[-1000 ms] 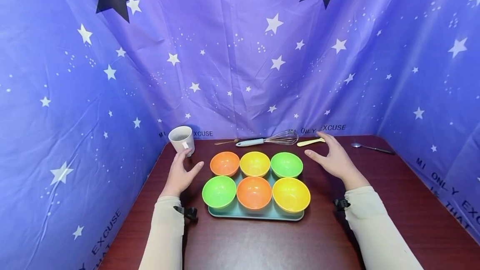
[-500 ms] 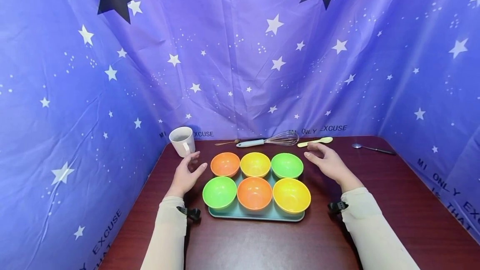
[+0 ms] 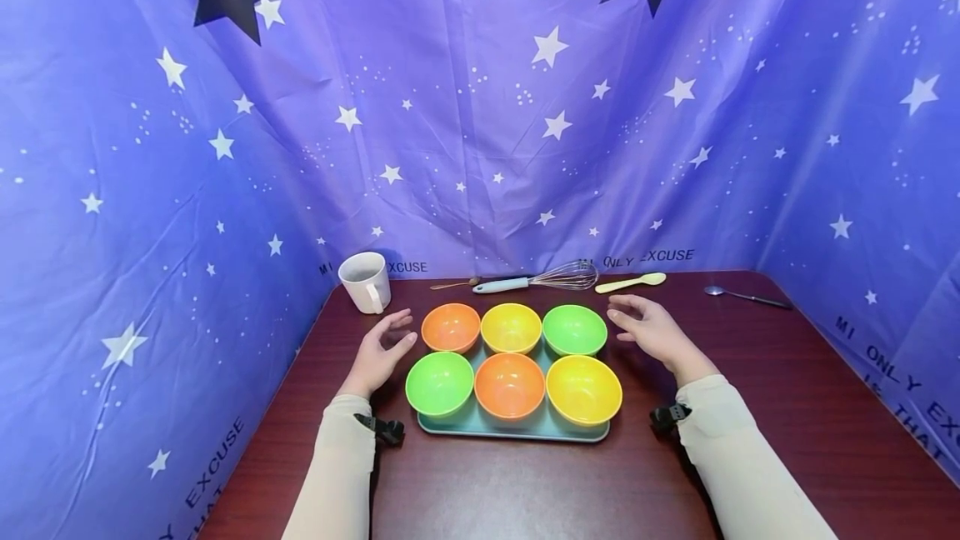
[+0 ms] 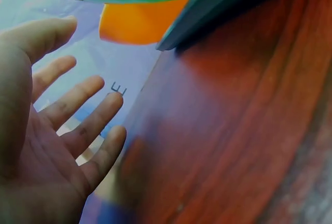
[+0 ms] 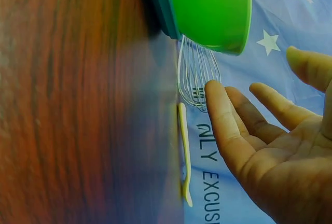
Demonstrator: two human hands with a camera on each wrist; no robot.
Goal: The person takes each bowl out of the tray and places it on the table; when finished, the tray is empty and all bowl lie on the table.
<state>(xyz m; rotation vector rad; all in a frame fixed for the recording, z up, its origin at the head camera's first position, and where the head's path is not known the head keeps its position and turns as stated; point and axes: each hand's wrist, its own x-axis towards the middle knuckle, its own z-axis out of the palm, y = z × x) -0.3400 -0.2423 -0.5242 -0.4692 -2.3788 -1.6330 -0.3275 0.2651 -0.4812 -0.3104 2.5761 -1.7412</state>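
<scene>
A blue-green tray point(image 3: 517, 432) bears several bowls in two rows. At the back stand an orange bowl point(image 3: 450, 328), a yellow bowl point(image 3: 511, 328) and a green bowl point(image 3: 574, 330); in front, a green bowl point(image 3: 439, 384), an orange bowl point(image 3: 510, 387) and a yellow bowl point(image 3: 583, 391). My left hand point(image 3: 377, 354) is beside the left-hand bowls, fingers spread and holding nothing. Over on the other side, my right hand point(image 3: 657, 335) is close to the back green bowl, its palm turned inward. The right wrist view shows those fingers point(image 5: 223, 120) extended and apart from the bowl.
Along the table's back lie a small brown-tipped stick point(image 3: 453, 284), a whisk point(image 3: 536, 278), a yellow spoon point(image 3: 631, 282) and a dark-handled metal spoon point(image 3: 746, 297). A white mug point(image 3: 365, 282) stands back left. Starry purple-blue cloth point(image 3: 465, 107) encloses the dark red table point(image 3: 825, 407).
Both hands have moved inward, toward the tray's sides. The left has left the mug's handle area, and the right has drawn back from the yellow spoon, which now shows whole.
</scene>
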